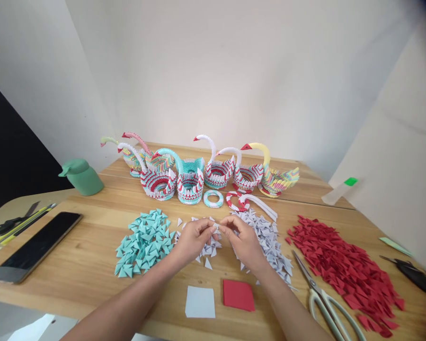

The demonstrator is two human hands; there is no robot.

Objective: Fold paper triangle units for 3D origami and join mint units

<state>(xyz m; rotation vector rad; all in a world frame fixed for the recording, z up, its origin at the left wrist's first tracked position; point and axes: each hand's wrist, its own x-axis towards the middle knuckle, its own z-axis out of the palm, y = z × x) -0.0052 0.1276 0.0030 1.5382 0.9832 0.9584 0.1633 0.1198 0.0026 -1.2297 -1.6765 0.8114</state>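
Note:
My left hand (194,237) and my right hand (244,240) meet over the middle of the table, fingertips pinched close together. Between them is a small white folded paper piece (217,226), mostly covered by the fingers. White paper triangles (208,263) lie loose below and behind my hands. A larger heap of white triangles (275,253) spreads beside and partly under my right hand. Left of my left hand is a pile of turquoise triangles (144,244). Nearer to me, a stack of white paper squares (200,302) and a stack of red paper squares (238,295) lie side by side.
Several folded-paper swans (190,184) stand along the back, with two paper rings (213,199) and a curved white neck piece (261,204) before them. Right are red triangles (344,265) and scissors (321,293). Left are a phone (35,246) and a green container (83,177).

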